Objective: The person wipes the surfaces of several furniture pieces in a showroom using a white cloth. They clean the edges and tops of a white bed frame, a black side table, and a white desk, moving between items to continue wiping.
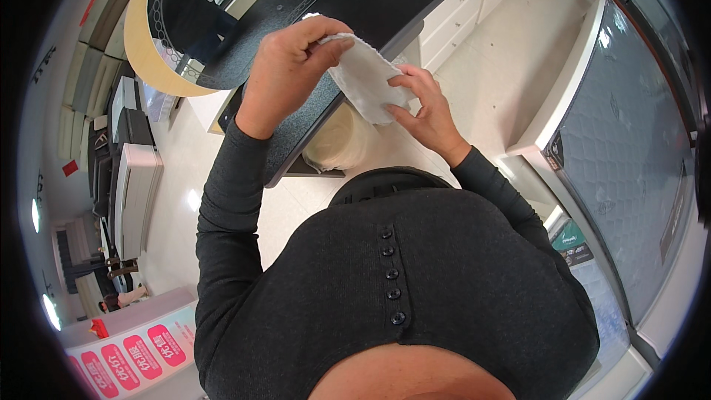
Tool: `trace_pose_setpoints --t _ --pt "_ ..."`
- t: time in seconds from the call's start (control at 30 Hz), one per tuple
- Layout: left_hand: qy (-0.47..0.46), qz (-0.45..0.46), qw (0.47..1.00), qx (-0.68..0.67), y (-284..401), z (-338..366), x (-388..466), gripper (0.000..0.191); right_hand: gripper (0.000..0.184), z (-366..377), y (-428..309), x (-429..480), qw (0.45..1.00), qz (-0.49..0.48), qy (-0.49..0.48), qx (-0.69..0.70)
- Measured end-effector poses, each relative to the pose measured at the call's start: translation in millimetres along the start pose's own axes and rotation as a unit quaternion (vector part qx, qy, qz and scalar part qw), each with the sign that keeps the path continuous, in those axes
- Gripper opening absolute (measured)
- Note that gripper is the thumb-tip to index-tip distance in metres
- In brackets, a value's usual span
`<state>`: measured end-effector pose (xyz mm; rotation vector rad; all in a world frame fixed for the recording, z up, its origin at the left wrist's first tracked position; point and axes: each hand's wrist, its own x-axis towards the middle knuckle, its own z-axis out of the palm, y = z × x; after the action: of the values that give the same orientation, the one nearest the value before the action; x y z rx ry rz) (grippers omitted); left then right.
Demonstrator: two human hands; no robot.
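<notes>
A folded white cloth point(366, 80) hangs between my two hands, above the edge of a dark dressing table point(303, 108). My left hand point(291, 66) pinches its upper left edge between thumb and fingers. On the other side, my right hand point(425, 103) grips the cloth's right edge with thumb and fingertips. A mirror with a light wooden rim point(136, 50) stands on the table beyond my left hand and reflects a person's dark clothing and the white cloth.
Below the table edge is a bin with a clear plastic liner point(333, 139). White drawers point(452, 16) stand beyond the table. A plastic-wrapped mattress point(622, 105) leans at the right. A pink and white sign point(139, 355) bearing writing is at lower left.
</notes>
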<state>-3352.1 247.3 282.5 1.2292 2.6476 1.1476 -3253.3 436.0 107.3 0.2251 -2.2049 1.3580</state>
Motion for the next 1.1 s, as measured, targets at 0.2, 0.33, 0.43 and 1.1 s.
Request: trace_pose_setpoints --t 0.2,0.33,0.43,1.1 --pt "0.005 0.009 1.0 -0.025 -7 2 0 0.014 0.032 9 11 -11 0.999 0.035 -0.017 -0.014" --pt "0.019 -0.026 0.999 -0.034 -12 -1 -1 0.015 0.025 9 21 -27 0.998 0.064 -0.006 0.006" --pt "0.027 -0.049 0.998 -0.041 -21 1 -5 0.016 0.02 3 27 -34 0.998 0.056 0.006 0.001" --pt "0.03 -0.092 0.993 -0.071 -31 9 -16 0.017 0.023 -9 24 -47 0.996 0.067 -0.052 0.011"
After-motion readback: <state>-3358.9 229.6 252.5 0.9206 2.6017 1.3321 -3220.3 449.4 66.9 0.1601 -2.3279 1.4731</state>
